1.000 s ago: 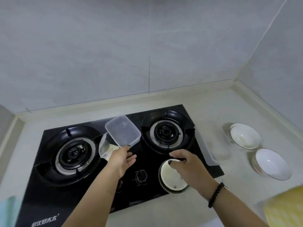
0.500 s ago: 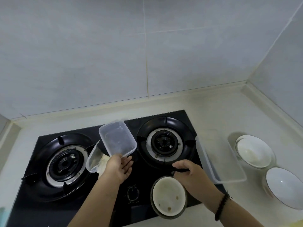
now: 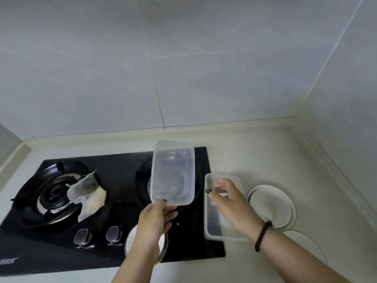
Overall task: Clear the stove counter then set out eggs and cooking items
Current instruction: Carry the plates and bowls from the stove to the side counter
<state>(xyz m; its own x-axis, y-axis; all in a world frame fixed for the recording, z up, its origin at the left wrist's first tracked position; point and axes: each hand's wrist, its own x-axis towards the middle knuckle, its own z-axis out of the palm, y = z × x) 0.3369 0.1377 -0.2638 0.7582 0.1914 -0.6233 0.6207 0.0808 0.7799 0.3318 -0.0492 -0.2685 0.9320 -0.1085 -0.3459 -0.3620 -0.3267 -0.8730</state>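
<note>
Since half a second ago the clear plastic container has swung rightward and now stands over the right burner, while the right hand has left the small white bowl for the clear lid. Nearest, that round bowl sits at the near edge of the black glass stove, partly hidden by the left forearm. The left hand has its grip pinching the container's near rim. The right grip curls round the lid's left edge, on the table. Farther left, a crumpled translucent bag lies on the left burner. Two white bowls sit right.
</note>
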